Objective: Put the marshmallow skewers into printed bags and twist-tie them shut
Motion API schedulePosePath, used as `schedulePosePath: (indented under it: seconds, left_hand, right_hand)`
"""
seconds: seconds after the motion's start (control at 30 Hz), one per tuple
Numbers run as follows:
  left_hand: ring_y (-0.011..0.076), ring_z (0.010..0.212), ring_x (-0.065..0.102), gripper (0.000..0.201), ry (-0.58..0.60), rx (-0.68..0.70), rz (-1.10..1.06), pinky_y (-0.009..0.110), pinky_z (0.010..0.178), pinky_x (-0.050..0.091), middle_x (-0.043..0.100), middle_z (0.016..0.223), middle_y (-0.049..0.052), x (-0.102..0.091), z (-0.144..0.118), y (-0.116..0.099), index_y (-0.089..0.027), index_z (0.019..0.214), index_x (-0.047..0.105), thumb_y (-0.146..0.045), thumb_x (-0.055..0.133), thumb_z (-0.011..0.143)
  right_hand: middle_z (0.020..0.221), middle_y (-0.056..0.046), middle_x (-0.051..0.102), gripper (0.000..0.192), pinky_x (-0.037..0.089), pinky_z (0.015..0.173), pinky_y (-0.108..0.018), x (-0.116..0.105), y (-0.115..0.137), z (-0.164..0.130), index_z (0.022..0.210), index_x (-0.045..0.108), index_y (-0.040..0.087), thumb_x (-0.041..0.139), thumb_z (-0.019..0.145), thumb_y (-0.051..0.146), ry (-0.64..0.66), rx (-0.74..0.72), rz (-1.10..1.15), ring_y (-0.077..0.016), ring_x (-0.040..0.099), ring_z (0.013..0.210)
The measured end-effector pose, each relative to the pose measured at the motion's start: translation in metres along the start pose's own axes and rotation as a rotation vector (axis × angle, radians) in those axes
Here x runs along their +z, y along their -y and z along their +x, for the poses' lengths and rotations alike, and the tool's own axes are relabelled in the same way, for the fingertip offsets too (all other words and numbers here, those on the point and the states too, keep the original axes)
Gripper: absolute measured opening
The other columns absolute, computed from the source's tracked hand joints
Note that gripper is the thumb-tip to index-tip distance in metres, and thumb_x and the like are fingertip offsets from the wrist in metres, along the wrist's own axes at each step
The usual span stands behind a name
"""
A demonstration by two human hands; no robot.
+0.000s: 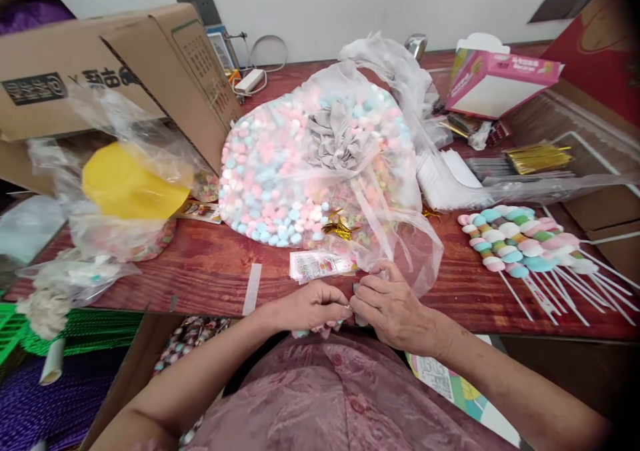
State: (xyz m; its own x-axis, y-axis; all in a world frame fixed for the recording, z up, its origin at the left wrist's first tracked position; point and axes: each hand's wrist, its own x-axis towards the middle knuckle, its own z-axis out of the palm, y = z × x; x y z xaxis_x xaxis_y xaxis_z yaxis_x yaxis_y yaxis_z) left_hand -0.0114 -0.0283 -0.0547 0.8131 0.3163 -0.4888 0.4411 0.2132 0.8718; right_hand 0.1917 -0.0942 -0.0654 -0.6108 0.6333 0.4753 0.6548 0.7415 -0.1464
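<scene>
Left hand (317,305) is curled snugly over some candy (327,331) at the table's (215,264) near edge; right hand (393,311) is bunched up beside it, can't tell on what. If the left slackens, I'd bet the candy drops lapward.

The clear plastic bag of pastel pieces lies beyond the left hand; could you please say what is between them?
The head view shows pink and white printed packets between the left hand and the bag.
</scene>
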Motion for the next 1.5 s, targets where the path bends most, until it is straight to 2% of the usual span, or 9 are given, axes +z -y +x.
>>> schedulePosePath:
  seconds: [0.13, 0.23, 0.37, 0.5, 0.73, 0.9, 1.13, 1.37, 1.5]
  left_hand:
    - [0.0131, 0.074, 0.053, 0.020, -0.369, 0.308, 0.543, 0.026, 0.072, 0.040, 0.062, 0.078, 0.003, 0.008, -0.006, 0.002, -0.014, 0.078, 0.062, -0.019, 0.046, 0.089]
    - [0.0134, 0.076, 0.054, 0.021, -0.478, 0.349, 0.546, 0.026, 0.073, 0.040, 0.063, 0.081, 0.004, 0.010, -0.012, 0.008, -0.014, 0.081, 0.063, -0.019, 0.046, 0.090]
    - [0.0093, 0.060, 0.048, 0.026, -0.551, 0.280, 0.148, 0.022, 0.059, 0.038, 0.055, 0.065, 0.000, 0.004, -0.018, 0.019, -0.014, 0.073, 0.063, -0.032, 0.053, 0.089]
    - [0.0049, 0.042, 0.038, 0.030, -0.556, 0.084, -0.453, 0.017, 0.040, 0.027, 0.047, 0.051, -0.005, -0.003, -0.020, 0.025, -0.014, 0.075, 0.064, -0.042, 0.070, 0.071]
    - [0.0096, 0.041, 0.056, 0.031, -0.550, 0.137, -0.839, 0.015, 0.031, 0.029, 0.067, 0.064, 0.005, -0.012, -0.015, 0.025, -0.011, 0.071, 0.064, -0.034, 0.080, 0.058]
    - [0.0105, 0.041, 0.057, 0.031, -0.552, 0.162, -0.966, 0.015, 0.032, 0.031, 0.067, 0.062, 0.005, -0.019, -0.023, 0.039, -0.011, 0.073, 0.064, -0.032, 0.082, 0.058]
    - [0.0135, 0.043, 0.059, 0.037, -0.527, 0.194, -1.034, 0.017, 0.033, 0.032, 0.067, 0.063, 0.005, -0.028, -0.024, 0.044, -0.012, 0.076, 0.064, -0.035, 0.085, 0.058]
    - [0.0063, 0.046, 0.051, 0.032, -0.498, 0.365, -1.081, 0.026, 0.052, 0.053, 0.067, 0.070, 0.003, -0.037, -0.010, 0.009, -0.009, 0.081, 0.070, -0.023, 0.086, 0.058]
    - [0.0061, 0.045, 0.049, 0.028, -0.486, 0.404, -1.053, 0.023, 0.048, 0.049, 0.065, 0.064, 0.003, -0.039, -0.008, -0.004, -0.009, 0.074, 0.069, -0.023, 0.085, 0.056]
  right_hand:
    - [0.067, -0.001, 0.059, 0.028, 0.028, 0.070, -0.034, 0.007, -0.003, 0.008, 0.072, 0.058, 0.017, 0.041, 0.092, 0.010, 0.083, 0.151, 0.100, -0.0145, 0.046, 0.067]
    - [0.074, -0.002, 0.064, 0.023, 0.033, 0.070, -0.030, 0.002, -0.009, 0.018, 0.079, 0.064, 0.018, 0.047, 0.094, 0.015, 0.210, 0.249, 0.264, -0.0148, 0.054, 0.074]
    - [0.088, -0.004, 0.070, 0.021, 0.044, 0.076, -0.029, -0.012, -0.030, 0.030, 0.096, 0.068, 0.020, 0.048, 0.097, 0.024, 0.171, 0.406, 0.445, -0.0161, 0.062, 0.084]
    - [0.101, -0.007, 0.072, 0.022, 0.047, 0.081, -0.032, -0.018, -0.065, 0.052, 0.101, 0.070, 0.019, 0.048, 0.096, 0.022, 0.104, 0.427, 0.230, -0.0197, 0.065, 0.092]
    - [0.123, -0.012, 0.064, 0.029, 0.042, 0.078, -0.032, 0.008, -0.104, 0.102, 0.111, 0.069, 0.018, 0.052, 0.088, 0.011, 0.534, 0.157, -0.296, -0.0242, 0.062, 0.101]
    - [0.120, -0.014, 0.064, 0.027, 0.039, 0.075, -0.031, 0.019, -0.117, 0.109, 0.106, 0.070, 0.016, 0.050, 0.088, 0.011, 0.685, 0.093, -0.380, -0.0238, 0.060, 0.098]
    - [0.093, -0.010, 0.069, 0.028, 0.030, 0.068, -0.032, 0.003, -0.126, 0.103, 0.105, 0.071, 0.019, 0.050, 0.087, 0.015, 0.444, 0.280, -0.566, -0.0199, 0.056, 0.077]
    - [0.075, -0.008, 0.063, 0.023, 0.025, 0.060, -0.030, -0.002, -0.112, 0.080, 0.080, 0.069, 0.017, 0.047, 0.084, 0.014, 0.151, 0.354, -0.655, -0.0178, 0.049, 0.068]
    - [0.088, -0.008, 0.066, 0.025, 0.026, 0.060, -0.029, 0.005, -0.104, 0.072, 0.091, 0.072, 0.019, 0.047, 0.086, 0.016, 0.243, 0.364, -0.557, -0.0180, 0.053, 0.074]
